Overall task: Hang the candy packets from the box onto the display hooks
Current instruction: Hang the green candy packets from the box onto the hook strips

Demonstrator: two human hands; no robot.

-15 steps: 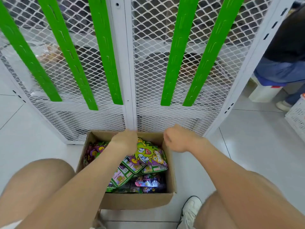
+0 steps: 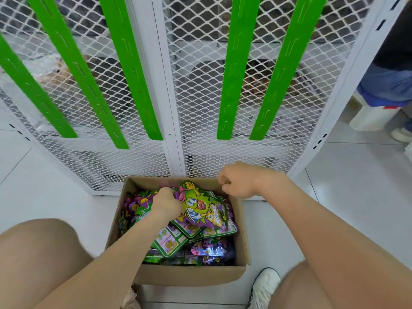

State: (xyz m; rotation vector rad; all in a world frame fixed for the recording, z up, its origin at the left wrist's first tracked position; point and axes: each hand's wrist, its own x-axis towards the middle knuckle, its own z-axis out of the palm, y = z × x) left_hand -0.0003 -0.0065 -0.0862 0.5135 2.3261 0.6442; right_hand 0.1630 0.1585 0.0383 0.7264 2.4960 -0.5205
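An open cardboard box (image 2: 189, 275) sits on the floor between my knees, filled with several green and purple candy packets (image 2: 214, 250). My left hand (image 2: 166, 202) is inside the box, closed on the top edge of a bunch of cartoon-printed packets (image 2: 200, 210) that fan out to its right. Above the box's far right corner hovers my right hand (image 2: 237, 180), fingers curled in, holding nothing that I can see. Several green hanging strips (image 2: 231, 70) with slot hooks run down the white mesh rack (image 2: 196, 121) behind the box; all are bare.
A white shoe (image 2: 264, 286) stands right of the box. At the far right another person's legs (image 2: 388, 85) and a white stool (image 2: 372, 117) are near the rack's corner. White tiled floor (image 2: 356, 197) lies on both sides.
My left hand has closed on the packet bunch and lifted it slightly toward the box's far side. The right hand stays over the box's far right corner.
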